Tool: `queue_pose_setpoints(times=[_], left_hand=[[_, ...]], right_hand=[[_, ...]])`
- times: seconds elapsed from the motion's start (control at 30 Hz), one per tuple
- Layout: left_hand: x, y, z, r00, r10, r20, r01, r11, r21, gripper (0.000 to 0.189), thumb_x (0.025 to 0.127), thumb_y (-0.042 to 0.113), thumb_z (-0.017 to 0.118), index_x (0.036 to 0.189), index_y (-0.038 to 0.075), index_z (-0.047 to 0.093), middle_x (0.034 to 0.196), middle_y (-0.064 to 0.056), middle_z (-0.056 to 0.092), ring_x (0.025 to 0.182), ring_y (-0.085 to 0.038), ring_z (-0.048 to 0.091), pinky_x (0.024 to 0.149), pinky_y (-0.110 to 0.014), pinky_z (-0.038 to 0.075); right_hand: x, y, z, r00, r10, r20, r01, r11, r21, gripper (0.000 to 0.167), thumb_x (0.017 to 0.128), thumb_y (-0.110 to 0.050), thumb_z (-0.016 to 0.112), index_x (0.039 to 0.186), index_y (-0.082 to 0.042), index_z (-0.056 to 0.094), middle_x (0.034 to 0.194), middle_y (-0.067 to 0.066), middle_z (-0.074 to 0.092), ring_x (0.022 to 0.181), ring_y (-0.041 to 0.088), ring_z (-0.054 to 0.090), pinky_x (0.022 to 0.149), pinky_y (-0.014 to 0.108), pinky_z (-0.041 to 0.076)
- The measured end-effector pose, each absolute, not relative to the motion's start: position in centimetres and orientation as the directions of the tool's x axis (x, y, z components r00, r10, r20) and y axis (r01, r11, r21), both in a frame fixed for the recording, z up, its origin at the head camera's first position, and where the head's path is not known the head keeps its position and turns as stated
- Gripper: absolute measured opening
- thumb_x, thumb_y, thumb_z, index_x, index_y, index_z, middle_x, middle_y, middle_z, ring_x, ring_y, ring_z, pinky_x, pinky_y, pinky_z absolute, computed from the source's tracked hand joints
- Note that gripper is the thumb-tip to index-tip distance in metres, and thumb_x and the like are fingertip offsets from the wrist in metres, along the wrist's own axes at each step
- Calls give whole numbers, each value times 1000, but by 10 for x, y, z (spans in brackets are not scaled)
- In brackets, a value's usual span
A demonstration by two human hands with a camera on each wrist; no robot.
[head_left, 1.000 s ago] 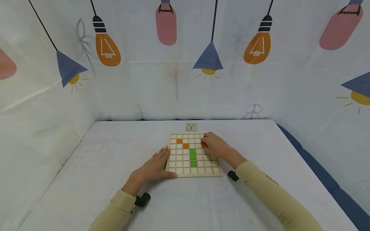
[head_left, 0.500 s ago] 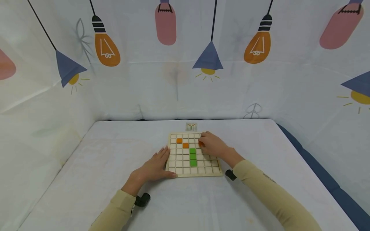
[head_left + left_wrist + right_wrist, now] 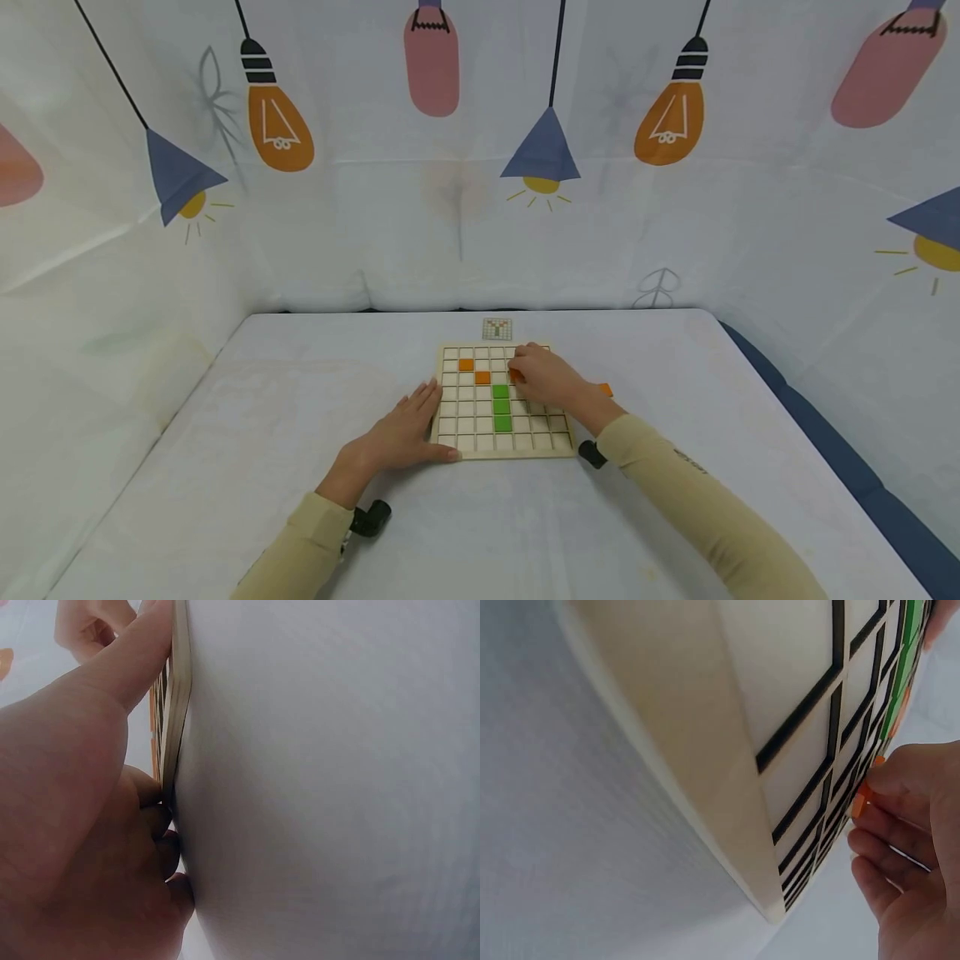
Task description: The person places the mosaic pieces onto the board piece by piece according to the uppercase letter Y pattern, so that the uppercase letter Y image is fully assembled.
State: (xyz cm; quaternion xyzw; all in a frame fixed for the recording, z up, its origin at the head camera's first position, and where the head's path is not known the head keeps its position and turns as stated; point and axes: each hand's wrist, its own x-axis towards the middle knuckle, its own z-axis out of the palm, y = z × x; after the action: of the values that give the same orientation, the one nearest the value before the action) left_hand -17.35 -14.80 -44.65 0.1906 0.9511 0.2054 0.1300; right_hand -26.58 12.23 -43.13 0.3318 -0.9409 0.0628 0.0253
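A square wooden grid board (image 3: 480, 456) lies on the table. Along its middle run several green square tiles (image 3: 502, 408), with two orange tiles (image 3: 474, 372) stepping diagonally to their upper left. My left hand (image 3: 405, 425) rests at the board's near left corner, fingers straight along the left side and thumb on the front edge. Between thumb and fingers, my right hand (image 3: 551, 379) pinches an orange tile (image 3: 861, 801) at the board's upper right part. That hand hides the cells under it; whether the tile is seated in a cell, I cannot tell.
A small pattern card (image 3: 497, 329) lies just behind the board. Another orange tile (image 3: 605, 389) is on the table right of the board, partly behind my right wrist. White printed fabric (image 3: 405, 217) surrounds the table (image 3: 480, 533) at the back and sides.
My right hand has shifted slightly left over the board with the orange tile. An orange tile on the table has come into sight behind the wrist. The left hand has stayed still.
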Motion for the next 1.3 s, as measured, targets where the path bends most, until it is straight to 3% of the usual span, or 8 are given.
queue_pose_setpoints(times=[0.6,1.3], left_hand=[[-176,-150,-450,-897,408,-171,302,848,436,115,82,65,69,159,3,10,169,-12,6,157,-30,4,127,-51,14],[-175,-149,-448,-898,404,-175,298,851,433,114,83,64,69,160,4,11,169,-12,7,157,-30,5,127,-51,14]], right_hand=[[-266,119,-435,-793,-604,85,-609,781,-138,16,94,-11,63,106,-9,73,97,0,60,88,16,47,77,29,46],[-262,123,-434,-757,-640,131,-653,748,-122,17,96,-6,61,104,-8,76,93,2,60,83,16,47,76,31,47]])
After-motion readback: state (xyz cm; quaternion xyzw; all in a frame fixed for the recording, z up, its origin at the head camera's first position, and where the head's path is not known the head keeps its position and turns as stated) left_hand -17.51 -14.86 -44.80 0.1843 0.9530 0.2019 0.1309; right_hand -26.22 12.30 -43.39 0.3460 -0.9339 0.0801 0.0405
